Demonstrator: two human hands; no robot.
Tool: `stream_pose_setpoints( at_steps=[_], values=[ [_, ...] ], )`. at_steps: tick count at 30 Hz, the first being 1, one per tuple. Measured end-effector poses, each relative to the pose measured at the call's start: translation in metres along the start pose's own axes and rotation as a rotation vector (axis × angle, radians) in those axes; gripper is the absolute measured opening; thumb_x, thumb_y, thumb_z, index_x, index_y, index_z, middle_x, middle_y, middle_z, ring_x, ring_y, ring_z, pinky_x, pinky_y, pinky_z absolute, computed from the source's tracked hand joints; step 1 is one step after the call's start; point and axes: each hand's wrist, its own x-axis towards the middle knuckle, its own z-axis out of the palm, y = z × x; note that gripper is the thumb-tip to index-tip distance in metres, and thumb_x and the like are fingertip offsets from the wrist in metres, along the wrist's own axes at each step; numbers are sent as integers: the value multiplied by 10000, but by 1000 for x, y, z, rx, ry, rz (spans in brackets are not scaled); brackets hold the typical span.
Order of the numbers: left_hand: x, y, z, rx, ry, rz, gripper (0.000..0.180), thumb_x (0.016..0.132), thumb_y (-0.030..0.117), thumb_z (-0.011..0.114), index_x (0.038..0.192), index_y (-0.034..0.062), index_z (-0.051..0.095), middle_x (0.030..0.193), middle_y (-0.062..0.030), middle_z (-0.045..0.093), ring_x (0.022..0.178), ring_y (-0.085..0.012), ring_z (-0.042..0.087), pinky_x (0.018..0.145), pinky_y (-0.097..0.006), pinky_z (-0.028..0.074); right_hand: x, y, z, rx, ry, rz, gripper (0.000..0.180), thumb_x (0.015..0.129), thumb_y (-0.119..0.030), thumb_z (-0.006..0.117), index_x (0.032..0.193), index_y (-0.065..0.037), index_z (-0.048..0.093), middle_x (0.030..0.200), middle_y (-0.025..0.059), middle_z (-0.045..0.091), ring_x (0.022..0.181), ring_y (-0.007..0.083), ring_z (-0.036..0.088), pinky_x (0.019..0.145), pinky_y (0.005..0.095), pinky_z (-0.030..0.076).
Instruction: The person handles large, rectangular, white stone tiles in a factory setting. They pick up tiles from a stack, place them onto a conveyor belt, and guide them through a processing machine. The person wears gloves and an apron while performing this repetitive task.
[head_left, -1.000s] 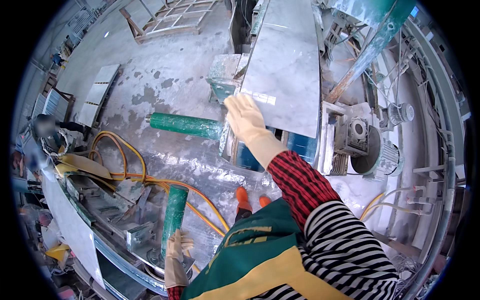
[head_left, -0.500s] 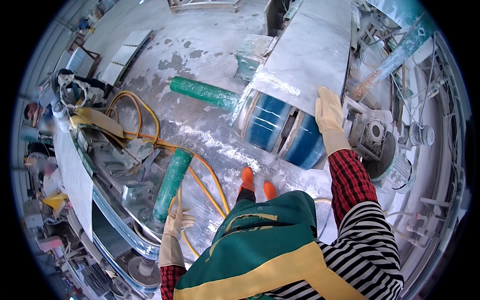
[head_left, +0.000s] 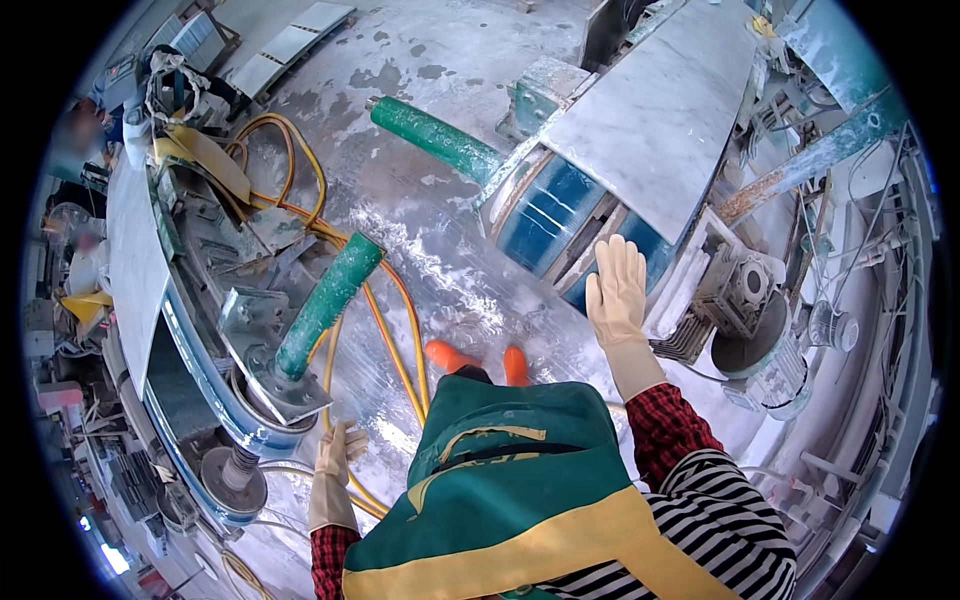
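My right hand [head_left: 618,287], in a pale rubber glove, is held flat with its fingers stretched out. It appears just short of the near edge of a white, grey-veined slab [head_left: 665,110], over the blue belts [head_left: 552,212] at the conveyor's end. Whether it touches the belt I cannot tell. My left hand [head_left: 338,462], gloved alike, hangs low with loose fingers and nothing visible in it. Closest to it is the end of a second blue conveyor [head_left: 275,440], where a green roller [head_left: 328,305] sticks out above.
Another green roller [head_left: 435,138] juts out beside the slab's conveyor. Yellow-orange hoses [head_left: 395,335] loop over the wet floor. A motor with gearbox [head_left: 738,290] stands right, under a rusty green beam [head_left: 810,155]. At left are another slab [head_left: 135,270] and a person [head_left: 82,140], blurred.
My right hand has come off the slab's near edge and back toward me, over the belt. My left hand has dropped away from the green roller. The view has shifted.
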Motion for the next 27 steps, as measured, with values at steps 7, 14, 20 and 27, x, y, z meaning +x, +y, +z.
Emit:
stream_pose_setpoints(
  at_steps=[7,14,20,27],
  values=[
    [9,-35,9,250,18,-24,472,1079,405,517,1341,31,636,1113,-160,775,905,-216,749,755,-312,591,-9,15,15,-116,38,-26,527,911,-206,615,1411,-46,575,1525,206,493,1428,432,412,1238,532,282],
    [26,-69,35,203,-150,71,446,1065,284,504,1305,-67,638,1071,-189,784,870,-232,755,751,-309,599,-13,3,26,-98,67,69,576,888,-164,639,1447,-59,548,1551,218,478,1452,450,394,1237,562,274],
    [21,-123,-5,53,-199,211,472,1085,349,528,1321,-52,602,1097,-190,772,867,-219,755,733,-280,595,-22,-29,42,-80,-11,309,536,952,-230,587,1455,-48,563,1582,248,458,1465,475,388,1250,537,274],
    [9,-284,-139,-274,96,-67,423,1052,323,530,1309,-4,610,1096,-204,767,886,-282,764,703,-390,620,-99,-142,81,95,-265,246,520,976,-369,589,1386,-55,648,1363,216,669,1311,369,598,1142,446,446]
  ],
)
